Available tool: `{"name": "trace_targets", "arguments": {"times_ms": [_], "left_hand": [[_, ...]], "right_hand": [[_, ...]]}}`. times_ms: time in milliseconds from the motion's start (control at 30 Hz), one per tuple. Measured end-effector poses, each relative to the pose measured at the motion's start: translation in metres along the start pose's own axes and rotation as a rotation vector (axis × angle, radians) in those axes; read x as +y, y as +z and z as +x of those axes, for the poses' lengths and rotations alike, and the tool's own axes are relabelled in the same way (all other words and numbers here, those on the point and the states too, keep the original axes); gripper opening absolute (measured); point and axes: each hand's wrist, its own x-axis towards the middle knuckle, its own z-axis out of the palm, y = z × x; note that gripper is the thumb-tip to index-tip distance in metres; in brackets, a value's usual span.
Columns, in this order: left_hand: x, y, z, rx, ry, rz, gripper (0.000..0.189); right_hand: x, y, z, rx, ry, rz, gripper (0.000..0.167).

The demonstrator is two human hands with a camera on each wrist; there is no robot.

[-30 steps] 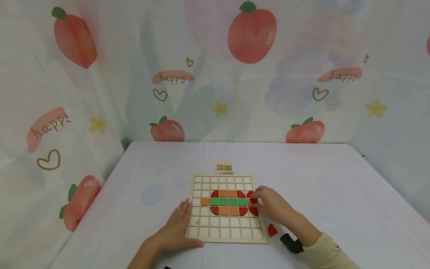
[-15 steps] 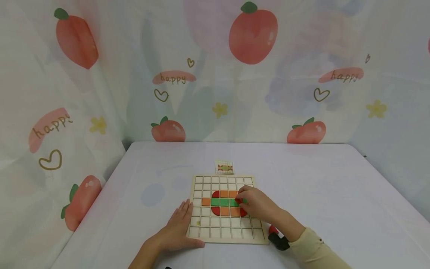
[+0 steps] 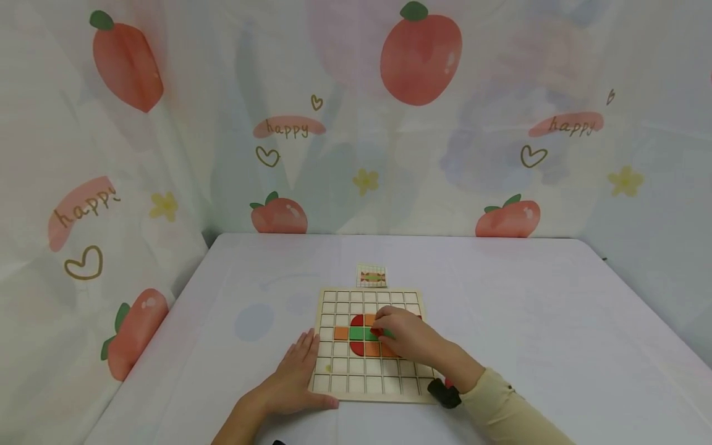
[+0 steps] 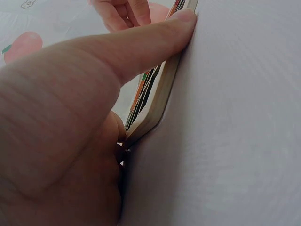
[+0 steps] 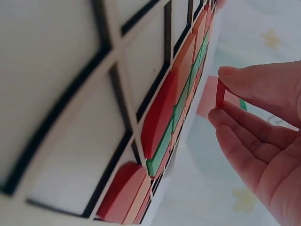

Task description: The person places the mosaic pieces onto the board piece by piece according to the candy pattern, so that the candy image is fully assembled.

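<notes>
A wooden grid board (image 3: 357, 384) lies on the table, partly filled with orange, green and red tiles. At its near left corner rests my left hand (image 3: 292, 378), fingers along the left side and thumb (image 4: 155, 44) along the front edge. My right hand (image 3: 411, 337) is over the middle of the board and pinches a small red tile (image 5: 220, 92) between thumb and fingers, raised off the grid. An orange tile (image 3: 341, 333) sits left of the green tiles (image 3: 356, 334). A rounded red tile (image 3: 357, 349) lies below them. The right hand hides the pattern's right part.
Behind the board lies a small pattern card (image 3: 371, 276). A loose red piece (image 3: 449, 382) is partly hidden near the board's right front corner, beside the black wrist camera (image 3: 444, 394). A printed cloth wall (image 3: 389, 204) stands behind the table.
My right hand has moved left from the board's right edge to over its middle, carrying the red tile. The left hand stays at the corner.
</notes>
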Motion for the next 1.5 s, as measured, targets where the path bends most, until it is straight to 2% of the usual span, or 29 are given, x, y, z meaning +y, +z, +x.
{"name": "trace_targets", "arguments": {"times_ms": [300, 567, 767, 1133, 1500], "left_hand": [[0.000, -0.001, 0.000, -0.009, -0.003, -0.017, 0.121], [-0.002, 0.002, 0.001, -0.006, -0.005, -0.012, 0.122], [-0.002, 0.001, 0.000, -0.006, -0.007, -0.025, 0.122], [-0.002, 0.001, -0.001, -0.010, 0.003, -0.020, 0.121], [-0.001, 0.000, -0.001, -0.006, 0.012, -0.019, 0.119]], "right_hand": [[-0.002, 0.003, 0.014, -0.027, -0.028, 0.007, 0.016], [-0.002, 0.004, 0.022, -0.056, -0.055, -0.052, 0.014], [-0.004, 0.003, 0.031, -0.075, -0.066, -0.028, 0.014], [-0.001, 0.008, 0.045, -0.122, -0.057, -0.053, 0.015], [0.001, 0.013, 0.057, -0.143, -0.112, -0.026, 0.010]]}}
